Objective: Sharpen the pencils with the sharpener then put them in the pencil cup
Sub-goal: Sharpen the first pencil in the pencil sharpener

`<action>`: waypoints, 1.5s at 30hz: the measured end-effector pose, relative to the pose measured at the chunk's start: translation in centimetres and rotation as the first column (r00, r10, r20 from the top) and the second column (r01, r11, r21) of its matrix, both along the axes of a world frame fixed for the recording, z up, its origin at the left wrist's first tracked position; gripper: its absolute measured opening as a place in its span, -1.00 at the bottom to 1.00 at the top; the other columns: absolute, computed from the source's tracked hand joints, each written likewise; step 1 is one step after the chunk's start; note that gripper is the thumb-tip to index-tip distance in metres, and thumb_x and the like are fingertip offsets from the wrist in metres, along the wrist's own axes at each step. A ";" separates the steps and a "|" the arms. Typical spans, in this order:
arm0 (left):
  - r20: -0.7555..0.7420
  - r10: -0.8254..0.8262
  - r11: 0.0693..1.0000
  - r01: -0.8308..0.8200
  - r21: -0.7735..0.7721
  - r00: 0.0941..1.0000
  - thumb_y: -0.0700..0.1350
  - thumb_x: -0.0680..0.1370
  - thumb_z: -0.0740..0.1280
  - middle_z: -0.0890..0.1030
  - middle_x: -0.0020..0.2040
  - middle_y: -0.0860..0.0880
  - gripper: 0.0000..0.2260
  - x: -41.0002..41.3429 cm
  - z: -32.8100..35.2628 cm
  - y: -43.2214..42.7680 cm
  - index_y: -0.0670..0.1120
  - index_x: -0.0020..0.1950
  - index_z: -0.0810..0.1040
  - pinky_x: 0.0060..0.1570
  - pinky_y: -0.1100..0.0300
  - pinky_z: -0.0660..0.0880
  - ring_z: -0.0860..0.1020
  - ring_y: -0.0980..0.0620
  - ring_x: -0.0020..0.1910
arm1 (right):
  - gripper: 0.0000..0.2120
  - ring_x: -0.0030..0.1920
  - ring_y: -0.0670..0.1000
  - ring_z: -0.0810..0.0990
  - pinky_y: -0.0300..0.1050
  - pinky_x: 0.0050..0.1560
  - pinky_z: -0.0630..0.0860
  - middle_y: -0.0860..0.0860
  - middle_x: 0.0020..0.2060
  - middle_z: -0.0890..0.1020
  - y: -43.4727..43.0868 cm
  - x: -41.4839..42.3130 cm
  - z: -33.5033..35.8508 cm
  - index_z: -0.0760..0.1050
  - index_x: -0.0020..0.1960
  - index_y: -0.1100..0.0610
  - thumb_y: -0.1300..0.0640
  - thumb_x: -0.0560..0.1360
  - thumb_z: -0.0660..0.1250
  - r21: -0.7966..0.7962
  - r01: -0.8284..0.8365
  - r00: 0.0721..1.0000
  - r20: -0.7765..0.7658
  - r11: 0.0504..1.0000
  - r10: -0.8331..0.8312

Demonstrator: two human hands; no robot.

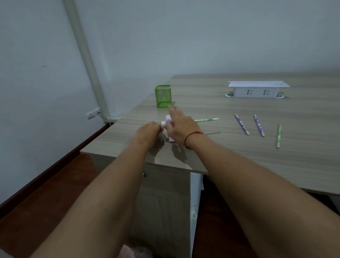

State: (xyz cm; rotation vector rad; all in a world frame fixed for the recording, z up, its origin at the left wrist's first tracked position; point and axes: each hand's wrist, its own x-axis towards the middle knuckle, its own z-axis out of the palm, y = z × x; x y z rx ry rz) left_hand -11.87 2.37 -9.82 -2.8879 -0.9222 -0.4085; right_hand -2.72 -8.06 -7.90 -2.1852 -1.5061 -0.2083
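A pink sharpener [170, 139] stands near the desk's left front corner, mostly covered by my right hand [179, 126], which rests over its top. A green pencil [206, 119] sticks out of it to the right, lying level. My left hand [148, 130] is closed on the white crank [163, 124] at the sharpener's left side. The green mesh pencil cup [163, 96] stands just behind my hands. Two purple pencils [242, 124] [259, 125] and another green pencil [278, 135] lie on the desk to the right.
The wooden desk [244, 155] ends close to my hands at its left and front edges. A white socket box [258, 89] sits at the back right. Below are a drawer cabinet [164, 197], dark floor and a wall pipe [86, 54].
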 end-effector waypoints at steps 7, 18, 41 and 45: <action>-0.029 0.056 0.985 -0.060 -0.161 0.998 -0.17 0.49 0.31 0.61 0.06 -0.20 -0.82 -0.8 1.5 -0.1 -0.15 0.07 0.59 -0.08 0.09 0.46 0.58 -0.19 0.00 | -0.60 0.29 0.18 0.50 0.03 0.29 0.41 0.15 0.29 0.51 -3.1 3.8 2.1 0.43 0.34 0.15 0.34 0.53 0.17 -0.233 0.215 0.976 0.040 0.948 -0.212; 0.294 -0.029 0.965 0.104 -0.241 0.956 -0.19 0.61 0.07 0.58 -0.07 -0.29 -0.75 2.9 3.3 -3.0 -0.18 -0.19 0.46 -0.13 0.07 0.34 0.48 -0.17 -0.12 | -0.65 0.30 0.17 0.47 0.02 0.24 0.40 0.13 0.29 0.50 -2.4 3.6 1.2 0.43 0.32 0.12 0.29 0.60 0.07 -0.244 0.215 0.963 0.216 0.946 -0.163; 0.350 0.084 0.951 0.030 -0.306 0.933 -0.16 0.64 0.06 0.51 0.18 -0.29 -0.71 4.4 2.9 -6.3 -0.29 0.18 0.47 0.20 0.04 0.37 0.46 -0.19 0.20 | -0.73 0.08 0.20 0.57 0.08 0.17 0.45 0.19 0.07 0.57 -12.4 9.8 1.5 0.51 0.12 0.21 0.37 0.58 0.08 -0.216 0.351 0.925 0.233 0.911 -0.302; 0.352 0.039 0.957 0.067 -0.284 0.935 -0.17 0.63 0.06 0.50 0.20 -0.26 -0.72 5.9 2.5 -8.7 -0.27 0.21 0.45 0.23 0.05 0.35 0.44 -0.16 0.22 | -0.72 0.14 0.21 0.57 -0.02 0.07 0.49 0.20 0.14 0.56 -11.6 9.1 1.4 0.51 0.19 0.22 0.35 0.59 0.10 -0.200 0.367 0.926 0.170 0.909 -0.336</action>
